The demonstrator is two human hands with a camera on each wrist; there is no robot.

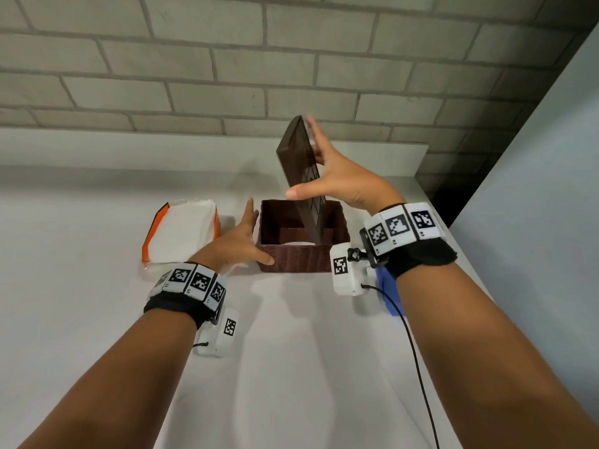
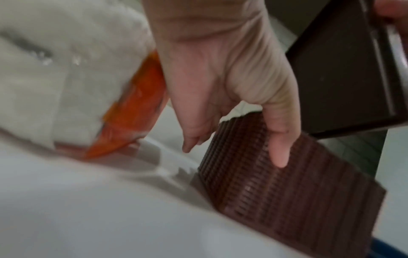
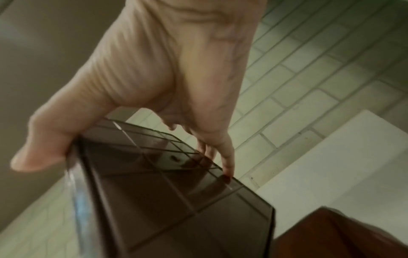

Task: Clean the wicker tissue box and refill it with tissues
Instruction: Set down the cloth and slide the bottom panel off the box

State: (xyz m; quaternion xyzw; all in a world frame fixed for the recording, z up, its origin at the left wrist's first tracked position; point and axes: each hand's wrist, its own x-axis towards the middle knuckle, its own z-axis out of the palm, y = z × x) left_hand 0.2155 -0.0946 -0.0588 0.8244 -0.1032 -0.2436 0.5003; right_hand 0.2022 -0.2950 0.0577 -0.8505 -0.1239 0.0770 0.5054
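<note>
On the white counter (image 1: 97, 319), the open wicker tissue box (image 1: 303, 257) is steadied by the left hand (image 1: 238, 238) with straight fingers, its lid (image 1: 299, 166) held upright above it between the right hand's (image 1: 340, 176) spread fingers, the tissue pack (image 1: 181, 233) lying just left of the box.

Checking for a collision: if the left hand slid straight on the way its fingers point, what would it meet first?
Nothing, apparently: the left hand points along the brown wicker tissue box's left wall toward bare white counter, though depth is unclear.

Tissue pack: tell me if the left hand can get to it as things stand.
Probably yes. The left hand only rests against the wicker box, and the tissue pack lies right beside it on the table, nothing between them.
</note>
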